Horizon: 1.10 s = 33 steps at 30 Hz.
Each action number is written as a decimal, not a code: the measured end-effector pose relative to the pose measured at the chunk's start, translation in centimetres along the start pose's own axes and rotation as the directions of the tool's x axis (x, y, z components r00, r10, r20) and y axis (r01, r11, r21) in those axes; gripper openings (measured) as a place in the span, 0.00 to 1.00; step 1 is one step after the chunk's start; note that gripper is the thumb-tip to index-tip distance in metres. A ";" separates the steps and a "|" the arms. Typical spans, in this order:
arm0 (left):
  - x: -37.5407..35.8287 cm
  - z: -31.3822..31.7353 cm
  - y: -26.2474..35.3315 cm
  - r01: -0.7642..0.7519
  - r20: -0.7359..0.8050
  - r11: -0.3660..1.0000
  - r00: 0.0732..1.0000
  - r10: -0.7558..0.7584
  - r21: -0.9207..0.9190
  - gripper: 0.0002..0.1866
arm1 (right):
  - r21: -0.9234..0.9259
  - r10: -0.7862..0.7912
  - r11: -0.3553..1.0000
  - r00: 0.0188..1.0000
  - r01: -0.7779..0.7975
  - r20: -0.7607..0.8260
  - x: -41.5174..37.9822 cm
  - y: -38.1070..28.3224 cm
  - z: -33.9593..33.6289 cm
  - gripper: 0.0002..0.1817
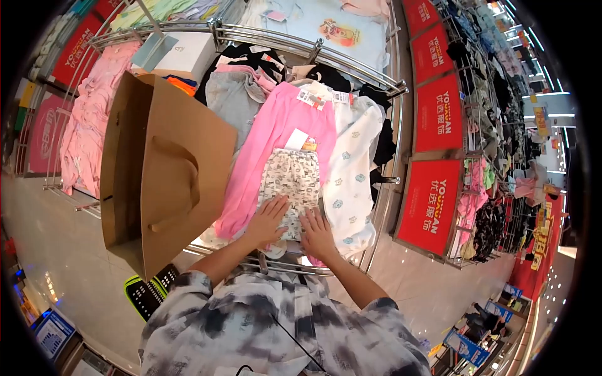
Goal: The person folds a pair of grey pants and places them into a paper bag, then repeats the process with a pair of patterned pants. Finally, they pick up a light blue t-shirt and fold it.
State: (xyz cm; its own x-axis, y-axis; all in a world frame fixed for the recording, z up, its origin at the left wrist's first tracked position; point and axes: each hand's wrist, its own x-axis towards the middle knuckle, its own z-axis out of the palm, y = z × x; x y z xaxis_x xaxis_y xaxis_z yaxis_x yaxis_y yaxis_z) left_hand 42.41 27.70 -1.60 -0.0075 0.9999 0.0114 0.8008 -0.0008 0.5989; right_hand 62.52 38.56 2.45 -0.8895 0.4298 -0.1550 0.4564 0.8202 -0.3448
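Observation:
A small cream garment [291, 174] with a dark all-over print lies folded in a narrow strip, a gathered band at its far end. My left hand [269, 220] rests flat on its lower left part, fingers spread. On its lower right edge lies my right hand [318, 234], also open and flat. Beneath the printed piece is a pink garment [254, 160] with a paper tag [298, 139] showing above the band. To the right spreads a white garment [351, 169] with small blue prints.
A large brown paper bag [182, 156] stands open at the left of the metal rack [313, 49]. Grey and black clothes [235, 91] are heaped behind. Pink clothes [100, 113] hang farther left. Red sign panels [433, 203] line the right side.

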 end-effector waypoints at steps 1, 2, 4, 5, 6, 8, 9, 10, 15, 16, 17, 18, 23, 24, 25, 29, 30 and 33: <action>-0.5 -0.5 -0.1 -0.018 0.027 1.000 0.999 0.018 0.000 0.43 | 0.027 0.021 0.999 1.000 -0.021 -0.001 -0.9 -0.1 -0.5 0.35; -1.0 -1.0 -0.2 -0.038 0.055 0.999 0.998 0.038 -0.001 0.44 | 0.054 0.044 0.998 0.999 -0.044 -0.003 -1.7 -0.3 -1.1 0.36; -2.2 -2.0 0.1 -0.043 0.127 0.999 0.991 0.041 0.013 0.45 | 0.004 0.012 1.000 1.000 -0.012 -0.027 -3.1 0.3 -1.0 0.36; -2.8 -2.4 0.4 -0.053 0.165 0.998 0.985 0.050 0.019 0.45 | -0.012 -0.006 1.000 0.998 0.006 -0.066 -3.7 0.7 -0.8 0.36; -3.2 -2.6 0.8 -0.087 0.178 0.994 0.981 0.074 0.068 0.45 | -0.032 -0.026 0.999 0.994 0.023 -0.102 -4.3 0.7 -1.0 0.36; -3.7 -3.0 1.4 -0.145 0.195 0.974 0.975 0.110 0.173 0.45 | -0.020 -0.008 1.000 0.985 0.005 -0.172 -4.3 0.0 -0.7 0.33; -3.7 -3.0 1.8 -0.133 0.158 0.975 0.982 0.105 0.177 0.42 | -0.018 -0.007 1.000 0.982 0.003 -0.188 -4.0 -0.4 -0.5 0.31; -3.6 -2.9 2.2 -0.119 0.122 0.976 0.988 0.098 0.181 0.40 | -0.014 -0.006 1.000 0.979 0.004 -0.204 -3.7 -0.9 -0.3 0.30; -3.6 -1.1 1.3 -0.126 -0.102 0.984 0.985 0.139 0.129 0.26 | -0.079 -0.085 0.995 0.953 0.065 -0.290 -2.2 -1.0 0.8 0.25; -3.7 -0.8 1.1 -0.132 -0.144 0.983 0.978 0.149 0.126 0.23 | -0.102 -0.077 0.994 0.954 0.050 -0.291 -2.3 -1.3 0.3 0.25; -3.8 -0.4 0.8 -0.138 -0.184 0.983 0.970 0.159 0.121 0.21 | -0.123 -0.067 0.992 0.955 0.032 -0.290 -2.5 -1.5 -0.2 0.24; -3.9 -0.3 0.6 -0.143 -0.195 0.981 0.967 0.167 0.133 0.20 | -0.110 -0.068 0.993 0.954 0.037 -0.294 -2.6 -1.4 -0.4 0.24; -4.5 -1.3 0.9 -0.163 -0.272 0.985 0.946 0.174 0.063 0.16 | -0.047 -0.033 0.999 0.944 0.018 -0.329 -3.5 -0.7 -1.4 0.22; -4.7 -1.9 1.4 -0.131 -0.274 0.991 0.953 0.127 0.004 0.16 | -0.042 -0.045 0.999 0.936 0.032 -0.350 -3.7 -0.7 -1.8 0.21; -5.0 -2.7 2.1 -0.101 -0.273 0.993 0.958 0.083 -0.054 0.15 | -0.037 -0.055 0.998 0.926 0.044 -0.373 -4.0 -0.7 -2.3 0.21; -5.8 -2.8 2.1 -0.148 -0.318 0.988 0.939 0.128 -0.040 0.13 | -0.006 -0.101 0.994 0.908 0.108 -0.407 -5.6 -1.1 -4.3 0.18; -6.0 -3.5 2.6 -0.163 -0.319 0.986 0.936 0.148 -0.022 0.12 | 0.000 -0.116 0.992 0.902 0.128 -0.416 -6.0 -1.3 -4.7 0.18; -7.7 -4.4 4.6 -0.174 -0.291 0.985 0.943 0.163 -0.010 0.11 | 0.028 -0.140 0.986 0.901 0.165 -0.410 -8.3 -2.0 -4.8 0.18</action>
State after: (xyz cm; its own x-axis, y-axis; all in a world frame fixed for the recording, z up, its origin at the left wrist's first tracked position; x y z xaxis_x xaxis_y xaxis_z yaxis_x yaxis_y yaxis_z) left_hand 43.54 19.98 4.62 -0.0508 0.9384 0.3418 0.7840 -0.1746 0.5957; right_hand 69.10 35.17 8.91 -0.8568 0.4277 0.2880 0.3022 0.8691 -0.3915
